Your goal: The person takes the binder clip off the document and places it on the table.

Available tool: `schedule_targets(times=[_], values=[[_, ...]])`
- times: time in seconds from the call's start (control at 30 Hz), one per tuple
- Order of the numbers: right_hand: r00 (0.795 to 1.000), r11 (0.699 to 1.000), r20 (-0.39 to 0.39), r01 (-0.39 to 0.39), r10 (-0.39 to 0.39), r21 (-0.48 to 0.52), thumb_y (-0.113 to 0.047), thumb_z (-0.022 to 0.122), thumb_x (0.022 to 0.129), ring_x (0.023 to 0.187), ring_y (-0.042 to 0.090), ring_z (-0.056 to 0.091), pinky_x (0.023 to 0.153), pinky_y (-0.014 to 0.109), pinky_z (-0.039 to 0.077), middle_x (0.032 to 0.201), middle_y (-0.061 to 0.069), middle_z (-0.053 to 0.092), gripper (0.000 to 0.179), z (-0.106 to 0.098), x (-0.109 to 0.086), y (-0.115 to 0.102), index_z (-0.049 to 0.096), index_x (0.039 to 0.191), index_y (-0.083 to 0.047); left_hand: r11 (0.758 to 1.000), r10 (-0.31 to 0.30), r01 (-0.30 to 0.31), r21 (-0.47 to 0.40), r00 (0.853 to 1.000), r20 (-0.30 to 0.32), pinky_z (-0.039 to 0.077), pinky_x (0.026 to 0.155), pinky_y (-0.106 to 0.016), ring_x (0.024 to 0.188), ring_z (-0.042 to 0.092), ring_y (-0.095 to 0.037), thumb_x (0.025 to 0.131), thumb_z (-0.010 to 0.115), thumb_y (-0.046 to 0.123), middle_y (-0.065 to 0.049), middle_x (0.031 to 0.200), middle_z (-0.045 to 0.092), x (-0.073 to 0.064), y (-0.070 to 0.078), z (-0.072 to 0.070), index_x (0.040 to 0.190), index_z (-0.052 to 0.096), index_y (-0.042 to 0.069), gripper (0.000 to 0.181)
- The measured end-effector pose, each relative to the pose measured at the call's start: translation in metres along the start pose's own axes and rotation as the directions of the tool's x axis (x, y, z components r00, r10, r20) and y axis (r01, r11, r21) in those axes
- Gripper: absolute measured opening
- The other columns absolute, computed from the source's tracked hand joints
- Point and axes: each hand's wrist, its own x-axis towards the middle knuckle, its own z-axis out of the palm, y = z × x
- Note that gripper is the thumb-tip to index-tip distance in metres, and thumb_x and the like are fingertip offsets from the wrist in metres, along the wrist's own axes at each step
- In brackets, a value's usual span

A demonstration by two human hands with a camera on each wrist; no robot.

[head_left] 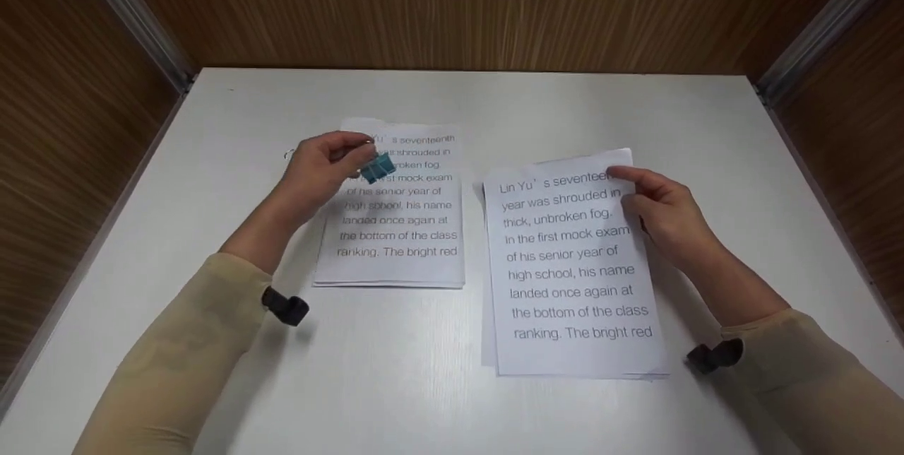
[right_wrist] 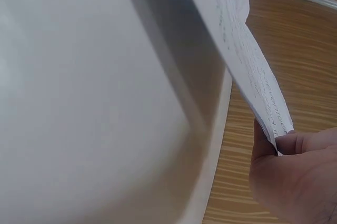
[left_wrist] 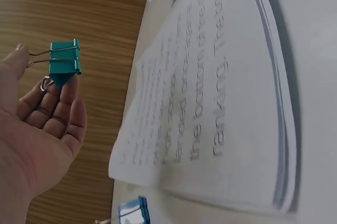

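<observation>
Between thumb and fingers, my left hand [head_left: 321, 165] pinches a teal binder clip [head_left: 378, 168] by its wire handles. The clip hangs above the top left part of a printed paper stack [head_left: 399, 222] lying on the table. In the left wrist view the clip [left_wrist: 64, 58] appears closed, gripping no paper. My right hand [head_left: 667, 218] pinches the upper right edge of a second stack of printed sheets [head_left: 572, 264]. From the right wrist view, that edge of the sheets [right_wrist: 263, 92] is lifted off the table, thumb on one face and fingers on the other.
A blue binder clip [left_wrist: 134, 211] lies beside the left stack; in the head view my left hand mostly hides it. The white table [head_left: 395, 370] is bounded by a wood-grain back panel [head_left: 452, 10] and side panels. Small black cameras [head_left: 286, 306] sit on both wrists.
</observation>
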Motion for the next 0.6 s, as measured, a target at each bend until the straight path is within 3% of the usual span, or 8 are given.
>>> schedule_targets(times=[0.23,0.43,0.6], values=[[0.998,0.997,-0.034,-0.057,0.055,-0.043,-0.004,0.047,0.107,0.122,0.017,0.049,0.082,0.015,0.047,0.158,0.007,0.046,0.053,-0.006,0.007,0.006,0.055,0.157,-0.017,0.996,-0.093,0.093,-0.001,0.992,-0.084,0.054,0.1,-0.034,0.107,0.064,-0.02,0.103,0.07,0.046,-0.007,0.124,0.073,-0.021,-0.029,-0.043,0.139,0.069,0.012,0.05],[0.996,0.996,-0.039,-0.082,0.081,-0.031,-0.004,0.048,0.105,0.118,0.019,0.052,0.069,0.018,0.045,0.153,0.005,0.048,0.054,-0.006,0.011,0.007,0.056,0.156,-0.02,0.989,-0.135,0.14,0.036,0.984,-0.115,0.054,0.096,-0.025,0.11,0.063,-0.016,0.103,0.068,0.048,-0.006,0.132,0.071,-0.035,-0.048,-0.07,0.144,0.065,0.008,0.057],[0.995,0.995,-0.031,-0.093,0.091,-0.047,-0.005,0.048,0.105,0.128,0.019,0.048,0.086,0.016,0.048,0.161,0.003,0.044,0.054,-0.005,0.013,0.004,0.056,0.156,-0.02,0.976,-0.196,0.204,0.077,0.975,-0.102,0.055,0.1,-0.027,0.114,0.062,-0.016,0.103,0.067,0.051,-0.01,0.136,0.068,-0.042,-0.055,-0.084,0.148,0.062,0.008,0.063]])
